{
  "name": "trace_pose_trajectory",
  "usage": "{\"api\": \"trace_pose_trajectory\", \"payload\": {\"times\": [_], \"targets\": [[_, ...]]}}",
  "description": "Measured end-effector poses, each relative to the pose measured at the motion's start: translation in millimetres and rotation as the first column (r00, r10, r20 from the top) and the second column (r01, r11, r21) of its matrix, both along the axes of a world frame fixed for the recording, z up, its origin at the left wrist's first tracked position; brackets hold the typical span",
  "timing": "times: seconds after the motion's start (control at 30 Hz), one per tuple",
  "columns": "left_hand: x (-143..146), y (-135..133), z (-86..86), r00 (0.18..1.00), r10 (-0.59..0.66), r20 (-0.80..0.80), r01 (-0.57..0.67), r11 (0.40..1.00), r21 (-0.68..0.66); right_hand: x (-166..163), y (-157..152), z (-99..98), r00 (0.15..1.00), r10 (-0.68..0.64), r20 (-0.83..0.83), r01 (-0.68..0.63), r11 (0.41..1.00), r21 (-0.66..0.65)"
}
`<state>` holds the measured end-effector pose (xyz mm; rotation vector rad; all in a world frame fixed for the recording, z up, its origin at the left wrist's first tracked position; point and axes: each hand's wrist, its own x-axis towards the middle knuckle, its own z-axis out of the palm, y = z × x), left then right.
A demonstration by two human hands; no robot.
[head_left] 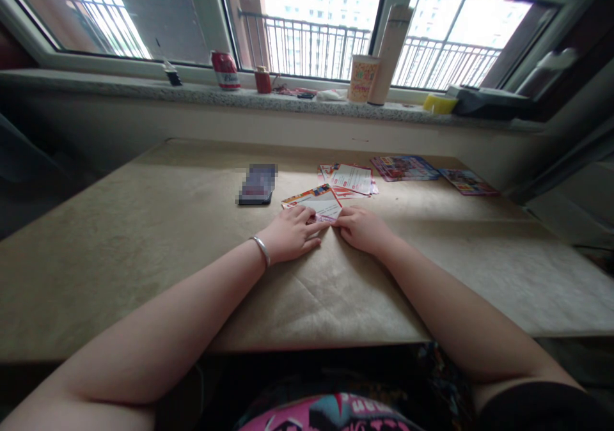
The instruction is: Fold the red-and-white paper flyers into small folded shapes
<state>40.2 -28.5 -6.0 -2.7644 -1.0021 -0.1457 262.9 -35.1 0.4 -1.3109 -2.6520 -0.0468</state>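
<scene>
A printed paper leaflet point(320, 202) lies on the brown table point(144, 239) just beyond both hands. My left hand point(291, 234), with a silver bangle on the wrist, rests on the table with its fingers pressed on the leaflet's near left edge. My right hand point(361, 228) lies beside it, fingertips curled on the leaflet's near right corner. The two hands almost touch. A small stack of similar leaflets point(350, 179) lies right behind.
A dark phone point(258, 185) lies left of the leaflets. More leaflets point(403, 167) and one further right point(468, 181) lie at the back right. The windowsill holds a red can point(225, 70), a small red jar point(263, 80), a paper cup point(362, 78), a tall flask point(391, 46) and a yellow object point(439, 103).
</scene>
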Motion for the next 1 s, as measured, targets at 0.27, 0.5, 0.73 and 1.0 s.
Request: {"api": "trace_pose_trajectory", "payload": {"times": [0.27,0.5,0.73,1.0], "targets": [[-1.5,2.9,0.5,0.998,-0.059,-0.007,0.059,0.998,-0.011,-1.5,-2.9,3.5,0.999,-0.004,0.048,0.004,1.0,0.005],[-1.9,3.2,2.8,0.999,-0.053,0.002,0.053,0.999,-0.013,-0.3,-2.2,2.6,0.999,0.002,0.036,-0.002,1.0,0.015],[-3.4,4.5,9.9,0.999,-0.035,0.002,0.035,0.998,-0.046,0.4,-1.8,0.4,1.0,0.004,0.015,-0.005,1.0,0.018],[-11.7,10.5,16.7,0.999,-0.019,0.03,0.022,0.994,-0.105,0.5,-2.2,1.0,1.0,0.007,0.013,-0.007,1.0,0.026]]}}
